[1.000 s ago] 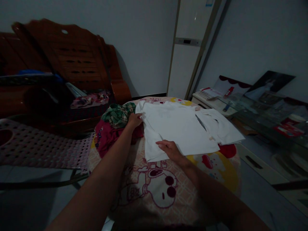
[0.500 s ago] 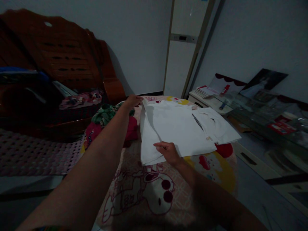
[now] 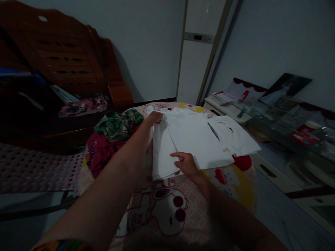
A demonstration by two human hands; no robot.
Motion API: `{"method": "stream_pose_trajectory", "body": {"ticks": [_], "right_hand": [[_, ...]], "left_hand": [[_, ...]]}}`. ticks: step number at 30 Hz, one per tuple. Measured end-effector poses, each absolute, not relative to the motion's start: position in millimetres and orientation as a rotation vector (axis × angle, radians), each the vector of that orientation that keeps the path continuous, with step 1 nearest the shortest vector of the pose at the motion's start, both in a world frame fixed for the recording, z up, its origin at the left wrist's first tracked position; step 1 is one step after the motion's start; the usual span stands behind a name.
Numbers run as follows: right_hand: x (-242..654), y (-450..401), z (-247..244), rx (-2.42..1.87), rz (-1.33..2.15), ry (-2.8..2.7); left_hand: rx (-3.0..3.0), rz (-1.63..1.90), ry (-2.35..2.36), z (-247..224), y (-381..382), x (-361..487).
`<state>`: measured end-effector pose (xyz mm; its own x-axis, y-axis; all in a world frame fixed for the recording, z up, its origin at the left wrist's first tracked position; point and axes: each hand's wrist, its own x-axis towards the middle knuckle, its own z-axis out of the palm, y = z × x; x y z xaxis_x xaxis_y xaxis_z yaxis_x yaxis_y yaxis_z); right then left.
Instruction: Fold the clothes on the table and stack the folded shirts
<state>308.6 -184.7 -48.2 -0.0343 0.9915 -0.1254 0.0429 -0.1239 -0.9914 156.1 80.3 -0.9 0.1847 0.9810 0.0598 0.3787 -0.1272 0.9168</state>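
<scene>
A white shirt (image 3: 195, 137) lies spread on a round surface under a patterned cloth, its left side folded inward. At the far left corner of the shirt, my left hand (image 3: 156, 118) is closed on the white fabric, which bunches beside the fingers. My right hand (image 3: 187, 164) is at the near edge, index finger stretched over the folded flap and the other fingers curled round the hem. A second white garment (image 3: 237, 137), folded with its neckline upward, lies just right of the shirt.
Green plaid cloth (image 3: 117, 123) and a magenta garment (image 3: 103, 150) are heaped at the left on the cartoon-print cloth (image 3: 167, 212). Behind stands a wooden bench (image 3: 62, 59). A glass-topped cabinet (image 3: 277, 123) with papers and small items runs along the right. A tall white cabinet-like unit (image 3: 195, 69) stands behind.
My left hand has moved right and slightly nearer, drawing the shirt's left edge inward over the body of the shirt. My right hand stays at the hem, almost unmoved.
</scene>
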Motion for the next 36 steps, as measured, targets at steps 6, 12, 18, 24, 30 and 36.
{"method": "stream_pose_trajectory", "body": {"ticks": [6,12,18,24,30,36], "right_hand": [[309,-189,-34,-1.537,1.314,-1.285],[309,-193,-29,-1.649,1.282,-1.409],[320,-189,-27,-1.716,0.759,-1.811],[328,-187,-28,-1.836,0.567,-2.048],[325,-185,-24,-1.89,0.581,-2.081],[327,-184,-25,-1.87,0.563,-2.108]], "left_hand": [[1.6,0.863,1.362,-7,83,157],[1.777,0.679,1.319,-25,79,155],[2.077,0.942,1.39,-22,74,148],[2.297,0.535,1.575,-26,53,144],[2.477,0.269,1.549,-34,41,162],[2.391,0.204,1.647,-30,45,185]]}}
